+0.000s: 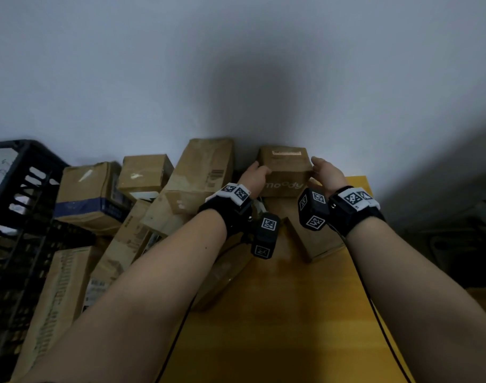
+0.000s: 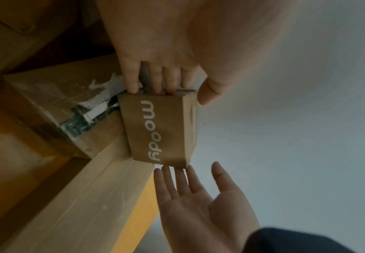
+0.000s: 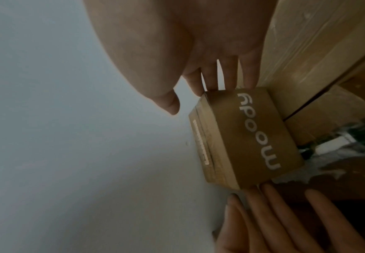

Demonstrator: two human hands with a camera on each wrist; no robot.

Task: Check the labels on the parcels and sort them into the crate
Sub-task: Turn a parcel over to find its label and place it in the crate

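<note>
Left hand [image 1: 254, 172] sits against the left end of a small brown parcel [image 1: 284, 172] printed "moody", fingers straight and close together, tips on the cardboard, thumb lifted clear at the top edge. Right hand [image 1: 326, 170] mirrors it at the right end: fingers extended and flat, tips at the parcel's end, thumb apart. From the left wrist view the right hand's fingertips [image 2: 172, 171] look to be just at the parcel's edge; whether they press or only touch, cannot tell. Neither hand curls round it.

Parcel stands at the far end of the yellow surface [image 1: 264, 327], close to the pale wall [image 1: 236, 64]. A narrow label strip [image 1: 287, 153] shows on its top face (text too small to read). It appears to rest on a flat cardboard box [image 1: 316, 241] lying on the surface beneath both wrists.

Just left of the parcel, a tall box [image 1: 197, 178] leans, its side close to the left hand's knuckles; torn white tape and a barcode show on it in the wrist views. Further left, a heap of worn parcels [image 1: 120, 205], one with a blue tape band [image 1: 78, 207], tumbled against each other. Beyond the heap, at the far left, the black slatted crate [image 1: 18, 205]. Heap lies between the held parcel and the crate.

Both wrists carry black bands with marker cubes; thin cables trail back along the forearms.
</note>
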